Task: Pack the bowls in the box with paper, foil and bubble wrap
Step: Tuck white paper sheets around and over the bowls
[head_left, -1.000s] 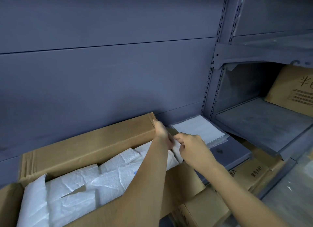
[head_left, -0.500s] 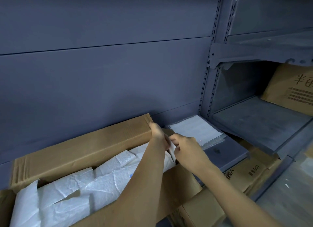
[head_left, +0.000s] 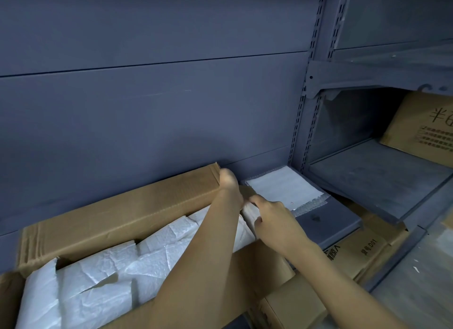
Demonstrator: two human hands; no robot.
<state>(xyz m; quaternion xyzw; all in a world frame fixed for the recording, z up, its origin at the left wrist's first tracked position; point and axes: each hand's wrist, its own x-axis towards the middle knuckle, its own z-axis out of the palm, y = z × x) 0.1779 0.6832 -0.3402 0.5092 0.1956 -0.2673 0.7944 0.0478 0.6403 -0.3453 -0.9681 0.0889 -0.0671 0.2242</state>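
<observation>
An open cardboard box (head_left: 117,213) lies low in front of me, filled with crumpled white paper (head_left: 98,272) that hides whatever sits under it. My left hand (head_left: 229,186) reaches to the box's far right corner, fingers pressed on the rear flap's end. My right hand (head_left: 272,218) is just beside it, its fingers pinching a fold of the white paper at the right end of the box. A flat stack of white paper on bubble wrap (head_left: 285,190) lies on a grey ledge right of the box. No bowl is visible.
A grey panel wall rises behind the box. A grey metal rack (head_left: 367,171) stands at the right with a printed carton (head_left: 421,130) on its shelf. More cardboard cartons (head_left: 353,255) sit under the ledge and by my right forearm.
Both hands stay at the box's right end. My left hand has shifted slightly up onto the rear flap corner and my right fingers have tucked lower into the paper.
</observation>
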